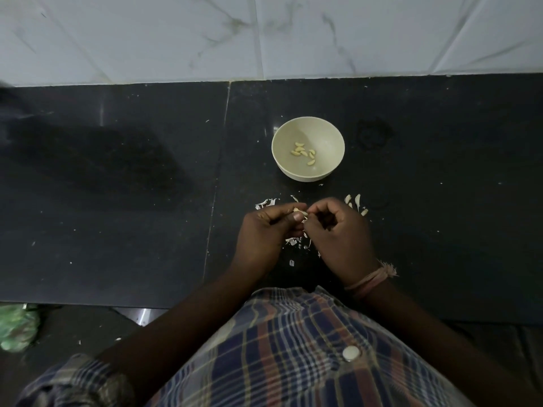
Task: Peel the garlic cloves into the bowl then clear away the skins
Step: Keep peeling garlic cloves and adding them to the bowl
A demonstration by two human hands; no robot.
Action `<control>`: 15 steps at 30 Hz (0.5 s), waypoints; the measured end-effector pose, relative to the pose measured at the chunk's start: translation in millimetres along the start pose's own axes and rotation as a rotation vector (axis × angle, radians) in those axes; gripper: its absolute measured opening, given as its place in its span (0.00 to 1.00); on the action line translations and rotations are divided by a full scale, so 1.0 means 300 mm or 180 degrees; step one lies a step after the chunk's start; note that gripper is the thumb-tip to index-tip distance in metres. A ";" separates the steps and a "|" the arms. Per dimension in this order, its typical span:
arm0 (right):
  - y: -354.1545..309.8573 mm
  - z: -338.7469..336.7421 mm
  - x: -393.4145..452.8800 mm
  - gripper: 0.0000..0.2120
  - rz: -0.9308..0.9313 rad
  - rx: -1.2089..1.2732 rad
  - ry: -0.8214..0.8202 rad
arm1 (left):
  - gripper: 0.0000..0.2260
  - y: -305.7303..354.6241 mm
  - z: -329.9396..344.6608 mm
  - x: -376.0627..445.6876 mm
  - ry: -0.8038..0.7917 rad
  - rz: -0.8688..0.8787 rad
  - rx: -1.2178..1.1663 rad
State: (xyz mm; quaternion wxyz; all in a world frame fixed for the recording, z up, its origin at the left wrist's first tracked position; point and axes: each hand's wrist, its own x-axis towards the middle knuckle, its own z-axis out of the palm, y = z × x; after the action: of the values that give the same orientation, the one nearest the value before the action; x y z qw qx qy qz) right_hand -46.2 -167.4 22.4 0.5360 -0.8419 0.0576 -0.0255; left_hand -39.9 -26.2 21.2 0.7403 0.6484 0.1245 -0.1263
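- A garlic clove (pixel 300 213) sits pinched between the two hands, just near of the bowl and above the dark table (pixel 117 201).
- The left hand (pixel 264 233) holds the clove — thumb on top, fingers curled round it from below.
- The right hand (pixel 338 230) meets it from the right, its fingers bent in and nipping at the clove's tip; whether they grip skin or the clove itself cannot be told.
- The bowl (pixel 308 133), pale and round, stands on the table just beyond the hands, and a few peeled cloves (pixel 304 153) lie together at its bottom.
- Unpeeled cloves (pixel 356 203) lie on the table just right of the right hand's knuckles, between hand and bowl.
- Papery skins (pixel 266 203) are scattered at the left of the hands, and more scraps (pixel 293 241) lie under and near of them — small white flecks dot the table all about.
- A band of thread (pixel 371 279) circles the right wrist, its frayed end sticking out to the right.
- A checked shirt (pixel 293 348) fills the near edge, with a pale button on it.
- A white veined tiled wall (pixel 264 33) rises at the far side of the table.
- A green plastic bag (pixel 17 326) lies low at the near left, below the table's edge.
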 end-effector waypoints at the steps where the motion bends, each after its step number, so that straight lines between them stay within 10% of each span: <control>1: -0.003 0.000 0.000 0.03 -0.0025 -0.0007 0.0005 | 0.09 -0.002 0.001 0.001 0.0009 -0.0004 -0.0036; 15: -0.047 0.002 0.000 0.07 0.0239 0.0205 -0.0090 | 0.10 -0.006 0.015 0.006 -0.0026 -0.0285 -0.0783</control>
State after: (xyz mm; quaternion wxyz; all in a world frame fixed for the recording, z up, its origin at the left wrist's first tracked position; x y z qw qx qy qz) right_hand -45.1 -161.1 34.9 0.5642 -0.8217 0.0808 0.0048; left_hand -38.9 -31.0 19.5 0.8084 0.5460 0.1649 -0.1456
